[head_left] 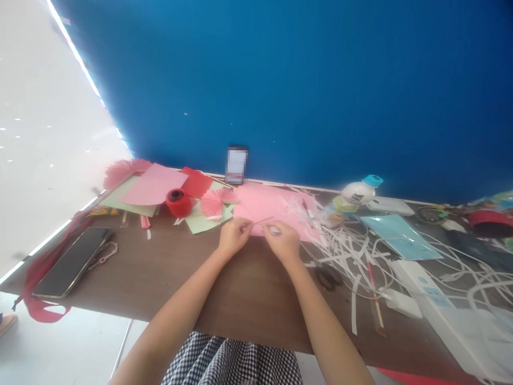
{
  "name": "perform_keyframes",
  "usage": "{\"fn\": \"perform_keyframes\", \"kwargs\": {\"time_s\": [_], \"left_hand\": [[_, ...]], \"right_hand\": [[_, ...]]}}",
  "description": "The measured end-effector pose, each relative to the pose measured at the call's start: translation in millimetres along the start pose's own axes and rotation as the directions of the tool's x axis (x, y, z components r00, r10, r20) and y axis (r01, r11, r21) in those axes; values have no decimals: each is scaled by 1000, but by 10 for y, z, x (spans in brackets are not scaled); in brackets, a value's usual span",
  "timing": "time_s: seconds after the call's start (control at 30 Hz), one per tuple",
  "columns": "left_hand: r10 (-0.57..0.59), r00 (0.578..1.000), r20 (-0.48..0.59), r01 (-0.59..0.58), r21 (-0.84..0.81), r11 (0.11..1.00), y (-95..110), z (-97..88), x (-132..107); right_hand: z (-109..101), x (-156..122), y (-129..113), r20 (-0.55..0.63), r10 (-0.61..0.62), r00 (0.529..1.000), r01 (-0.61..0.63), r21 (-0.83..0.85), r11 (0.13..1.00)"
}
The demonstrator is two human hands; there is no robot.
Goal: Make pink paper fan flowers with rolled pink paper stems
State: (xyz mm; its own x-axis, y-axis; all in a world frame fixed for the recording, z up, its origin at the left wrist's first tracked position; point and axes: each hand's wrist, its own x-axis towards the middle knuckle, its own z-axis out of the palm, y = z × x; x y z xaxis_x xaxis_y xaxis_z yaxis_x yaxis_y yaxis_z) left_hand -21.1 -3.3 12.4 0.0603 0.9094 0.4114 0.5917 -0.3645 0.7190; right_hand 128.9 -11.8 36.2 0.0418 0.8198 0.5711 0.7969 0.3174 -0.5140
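Note:
Both my hands meet over the near edge of a pink paper sheet (269,206) on the brown table (168,267). My left hand (234,235) is closed in a pinch on a thin pink stick or paper strip (262,220) that slants up to the right. My right hand (284,239) is closed too, with a small whitish object at its fingertips that I cannot make out. A folded pink paper fan (216,202) lies just behind my left hand on a green sheet (206,220).
A red tape roll (178,202), pink and red sheets and another fan (122,171) lie at the back left. A phone (72,262) and red ribbon (38,307) sit left. White paper strips (352,251), scissors (328,278), a glue bottle (355,193), a teal sheet (401,235) and a power strip (425,286) fill the right. A blue wall stands behind.

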Motion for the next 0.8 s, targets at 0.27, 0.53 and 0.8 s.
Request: {"fn": "perform_keyframes", "kwargs": {"time_s": [0.27, 0.53, 0.8], "left_hand": [[7, 1000, 21, -7, 40, 999, 26, -20, -6], [0, 999, 33, -2, 61, 998, 12, -20, -3], [74, 996, 45, -78, 102, 992, 17, -86, 19]], "right_hand": [[8, 11, 60, -13, -109, 994, 107, -92, 990], [13, 11, 63, 13, -193, 981, 193, -144, 971], [29, 28, 159, -56, -110, 992, 101, -145, 984]]}}
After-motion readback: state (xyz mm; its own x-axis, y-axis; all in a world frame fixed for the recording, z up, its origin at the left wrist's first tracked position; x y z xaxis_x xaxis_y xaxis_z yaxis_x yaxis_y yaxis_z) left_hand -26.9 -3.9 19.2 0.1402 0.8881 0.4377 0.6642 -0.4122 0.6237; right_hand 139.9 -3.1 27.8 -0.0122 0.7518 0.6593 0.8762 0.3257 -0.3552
